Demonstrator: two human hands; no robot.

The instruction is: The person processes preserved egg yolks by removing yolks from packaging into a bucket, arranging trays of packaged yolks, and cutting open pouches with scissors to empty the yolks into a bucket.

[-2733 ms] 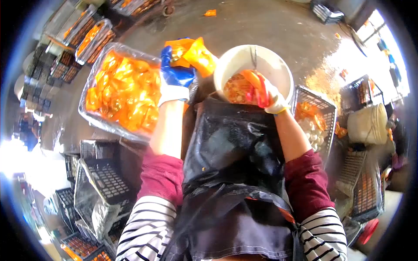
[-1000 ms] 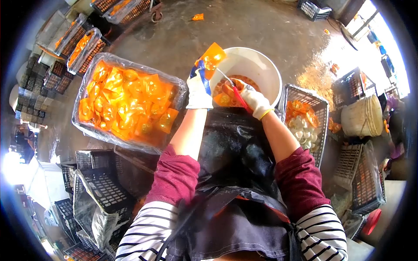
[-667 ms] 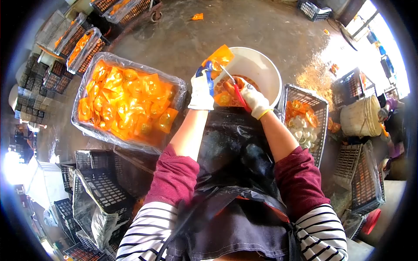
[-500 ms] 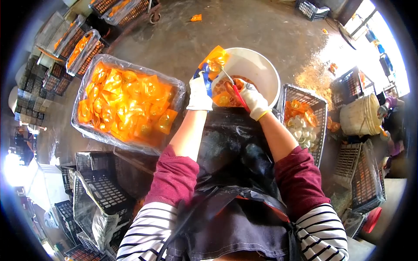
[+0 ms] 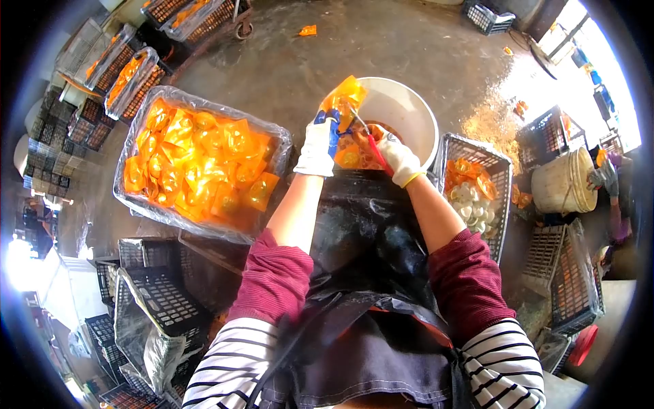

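Note:
My left hand (image 5: pixel 320 141), in a white and blue glove, grips an orange plastic packet (image 5: pixel 348 95) above the left rim of a white bucket (image 5: pixel 421 112). In my gloved right hand (image 5: pixel 398 157) is a red-handled tool (image 5: pixel 377 154) with a thin metal blade, its tip against or very near the packet. Whether the blade has pierced the plastic I cannot tell. Below my hands, the bucket holds orange-brown contents, partly hidden. At my left stands a plastic-lined crate (image 5: pixel 283 146) heaped with orange packets (image 5: pixel 197 160).
To my right, a black crate (image 5: pixel 505 198) holds orange plastic pieces and pale, cup-like pieces (image 5: pixel 471 204). Beyond it are a dirty bucket (image 5: pixel 564 180), another person's gloved hand (image 5: pixel 603 178) and more crates. Stacked crates (image 5: pixel 160 300) stand at the lower left. An orange scrap (image 5: pixel 308 31) lies on the floor.
My left hand and the packet have shifted slightly right and down, toward the blade. At the right, the other person's hand has moved to the dirty bucket's rim.

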